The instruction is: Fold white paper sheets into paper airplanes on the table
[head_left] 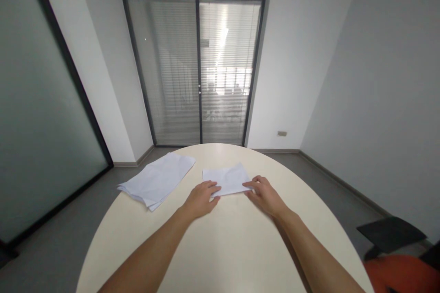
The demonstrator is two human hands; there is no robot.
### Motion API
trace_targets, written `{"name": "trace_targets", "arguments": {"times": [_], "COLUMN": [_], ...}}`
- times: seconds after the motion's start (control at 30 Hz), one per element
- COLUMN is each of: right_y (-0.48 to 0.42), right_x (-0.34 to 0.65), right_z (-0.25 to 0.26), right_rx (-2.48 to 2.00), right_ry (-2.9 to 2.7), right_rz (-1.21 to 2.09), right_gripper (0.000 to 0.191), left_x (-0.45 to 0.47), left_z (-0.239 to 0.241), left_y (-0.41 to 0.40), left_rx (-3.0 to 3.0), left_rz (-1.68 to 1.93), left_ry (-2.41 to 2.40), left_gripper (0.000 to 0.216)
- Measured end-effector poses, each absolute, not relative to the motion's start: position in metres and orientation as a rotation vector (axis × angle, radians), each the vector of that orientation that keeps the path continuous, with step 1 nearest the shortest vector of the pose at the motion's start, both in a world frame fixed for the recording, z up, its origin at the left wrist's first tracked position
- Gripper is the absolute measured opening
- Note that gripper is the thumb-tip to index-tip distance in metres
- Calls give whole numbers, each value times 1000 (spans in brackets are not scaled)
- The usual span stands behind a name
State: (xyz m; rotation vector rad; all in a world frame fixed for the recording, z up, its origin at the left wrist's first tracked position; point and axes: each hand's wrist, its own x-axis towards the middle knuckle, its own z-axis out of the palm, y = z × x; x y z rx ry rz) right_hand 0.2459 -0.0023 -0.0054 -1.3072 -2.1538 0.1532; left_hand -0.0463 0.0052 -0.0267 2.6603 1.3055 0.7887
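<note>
A white sheet of paper (228, 179), folded over, lies on the round table (220, 242) between my two hands. Its near edge is a straight fold, and one corner of the upper layer points away from me. My left hand (201, 199) grips the near left corner, fingers on top and thumb at the fold. At the near right corner my right hand (264, 196) pinches the paper, its index finger on top and thumb close to the edge. The undersides of both grips are hidden.
Several loose white sheets (165, 178) lie in an uneven pile on the left, sticking out past the table's edge. A chair with an orange seat (400, 274) stands at the lower right. Beyond the table is a glass door with blinds (175, 73).
</note>
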Motion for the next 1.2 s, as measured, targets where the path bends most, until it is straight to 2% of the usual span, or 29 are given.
{"name": "trace_targets", "arguments": {"times": [0.23,0.6,0.77,0.93,1.2], "right_y": [5,10,4,-5,-7], "right_x": [248,246,240,222,220], "right_z": [-7,-4,1,6,6], "right_rx": [-1184,-1043,-1080,-1033,-1083], "right_ry": [-2133,-2136,-2219,-2389,-2436], "right_rz": [-37,61,-31,-82,23], "right_gripper": [19,21,18,19,25], "left_x": [-43,-38,-37,-34,-37], "left_z": [-16,-9,-10,-7,-11], "left_y": [3,0,1,-3,-2], "left_rx": [2693,2767,2693,2724,2826], "left_rz": [808,857,863,845,789], "left_ry": [1271,1275,1320,1244,1123], "left_gripper": [28,29,24,23,25]}}
